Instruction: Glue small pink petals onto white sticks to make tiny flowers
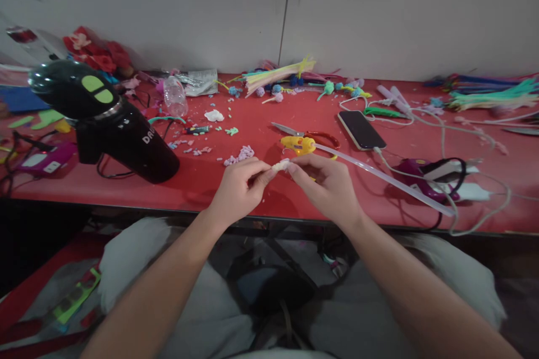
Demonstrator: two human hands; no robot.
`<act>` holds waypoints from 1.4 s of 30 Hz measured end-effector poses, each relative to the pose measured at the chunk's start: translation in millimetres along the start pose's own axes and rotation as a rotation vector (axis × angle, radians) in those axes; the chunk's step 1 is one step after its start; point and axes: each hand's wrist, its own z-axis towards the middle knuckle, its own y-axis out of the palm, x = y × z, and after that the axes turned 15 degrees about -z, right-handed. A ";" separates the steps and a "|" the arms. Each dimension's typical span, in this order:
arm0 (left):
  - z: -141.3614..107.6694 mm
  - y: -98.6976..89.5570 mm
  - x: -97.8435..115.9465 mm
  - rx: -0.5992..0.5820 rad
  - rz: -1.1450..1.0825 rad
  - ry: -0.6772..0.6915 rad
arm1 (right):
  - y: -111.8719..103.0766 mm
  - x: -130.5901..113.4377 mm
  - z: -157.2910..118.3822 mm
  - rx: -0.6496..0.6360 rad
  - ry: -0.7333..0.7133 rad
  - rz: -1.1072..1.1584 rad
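Between my two hands, near the table's front edge, is a small cream-white fuzzy piece (280, 165). My left hand (244, 188) pinches its left end between thumb and fingertips. My right hand (326, 185) pinches the right end, its fingers curled. Just beyond the hands lies a yellow glue gun (297, 145) with a long clear glue stick (387, 179) reaching to the right. Scissors (309, 133) with red-orange handles lie partly behind it. A small heap of lilac pieces (240, 155) sits beyond my left hand.
A tall black bottle (138, 143) leans on the left. A phone (362, 130) with a white cable and a purple power block (421, 179) are on the right. Bundled pipe cleaners (278, 76) lie along the wall. A clear plastic cup (174, 96) stands at back left.
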 end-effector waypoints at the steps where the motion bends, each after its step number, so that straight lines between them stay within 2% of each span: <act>1: -0.2 0.1 -0.1 0.001 0.001 -0.001 | 0.1 -0.3 0.1 0.002 -0.003 -0.001; 9: 1.6 -2.2 1.2 0.002 -0.024 -0.046 | -1.5 -1.4 -0.5 0.007 -0.006 -0.074; 11: 2.6 -6.8 -1.4 0.033 0.001 -0.048 | -6.1 1.4 -0.2 -0.017 0.000 -0.210; 16: 3.5 -22.8 -10.1 0.078 0.067 -0.143 | -27.2 17.7 4.8 -0.059 0.087 -0.731; 20: 3.1 -28.4 -12.9 0.083 0.055 -0.194 | -35.1 34.8 13.3 -0.010 0.157 -0.828; 24: 3.0 -27.3 -13.8 0.068 0.064 -0.234 | -20.5 54.1 25.8 -0.066 0.105 -0.770; 26: 2.5 -27.0 -15.3 0.059 0.076 -0.240 | -8.1 64.8 33.6 -0.074 0.127 -0.714; 30: 0.7 -29.6 -21.7 0.062 0.111 -0.296 | 15.0 79.9 44.6 -0.061 0.204 -0.352; 34: -1.2 -35.2 -30.5 0.069 0.166 -0.343 | 24.1 77.6 40.4 -0.117 0.204 -0.011; 42: -3.9 -37.9 -38.4 0.114 0.224 -0.344 | 18.1 60.8 18.8 -0.225 0.167 0.081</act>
